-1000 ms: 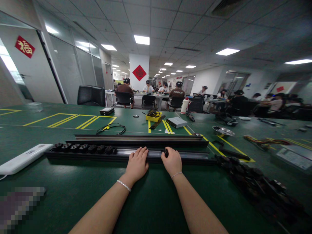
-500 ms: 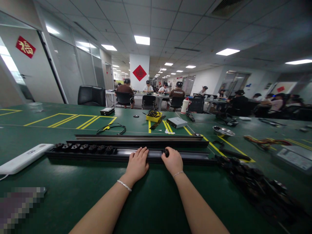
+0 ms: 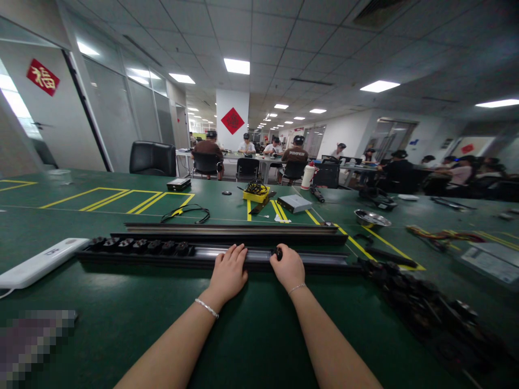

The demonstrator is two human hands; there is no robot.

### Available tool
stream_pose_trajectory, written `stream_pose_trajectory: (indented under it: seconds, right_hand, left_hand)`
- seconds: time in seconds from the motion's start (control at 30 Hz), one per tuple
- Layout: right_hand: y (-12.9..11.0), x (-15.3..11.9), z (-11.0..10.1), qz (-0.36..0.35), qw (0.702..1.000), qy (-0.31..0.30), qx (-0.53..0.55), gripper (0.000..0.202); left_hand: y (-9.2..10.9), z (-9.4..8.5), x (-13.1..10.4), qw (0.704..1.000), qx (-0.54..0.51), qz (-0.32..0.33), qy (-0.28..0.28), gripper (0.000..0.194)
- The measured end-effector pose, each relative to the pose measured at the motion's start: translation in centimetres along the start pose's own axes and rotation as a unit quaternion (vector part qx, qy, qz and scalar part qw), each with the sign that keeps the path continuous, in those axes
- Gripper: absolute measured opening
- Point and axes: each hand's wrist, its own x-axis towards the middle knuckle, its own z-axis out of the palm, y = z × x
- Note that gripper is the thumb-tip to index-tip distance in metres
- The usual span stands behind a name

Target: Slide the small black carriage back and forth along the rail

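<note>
A long black rail [image 3: 259,254] with a shiny inner channel lies across the table in front of me. Several black socket modules [image 3: 154,247] sit side by side in its left part. My left hand [image 3: 230,273] grips the rail near its middle, fingers laid over the top. To the right of it, my right hand [image 3: 288,267] is closed in a pinch on a small black socket module [image 3: 279,253] at the channel. Most of that piece is hidden behind the fingers. More long black rail parts [image 3: 227,230] lie just beyond, parallel to the rail.
At right lies a dark heap of black parts [image 3: 425,302]. A white power bank-like slab [image 3: 44,263] lies left. Farther back are a yellow box with cables [image 3: 256,193], a grey box [image 3: 294,203], a metal bowl [image 3: 372,218] and loose wires [image 3: 441,235]. People sit at distant tables.
My right hand has shifted very slightly to the right along the rail with the socket module. My left hand stays in place.
</note>
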Motion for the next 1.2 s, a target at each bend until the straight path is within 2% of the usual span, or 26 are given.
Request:
stream_pose_trajectory:
  seconds: [0.43, 0.87, 1.2]
  right_hand:
    - [0.25, -0.18, -0.05, -0.013, 1.0, 0.005, 0.005, 0.026]
    - [-0.13, -0.19, -0.59, 0.01, 1.0, -0.015, 0.002, 0.029]
    - [0.06, 0.04, -0.31, 0.008, 1.0, -0.008, 0.0, 0.028]
  left_hand:
    - [0.09, -0.11, 0.01, 1.0, 0.005, -0.004, -0.008, 0.052]
    - [0.18, -0.37, 0.01, 1.0, 0.003, -0.006, -0.014, 0.052]
    - [0.08, -0.32, -0.04, 1.0, 0.005, 0.002, -0.007, 0.052]
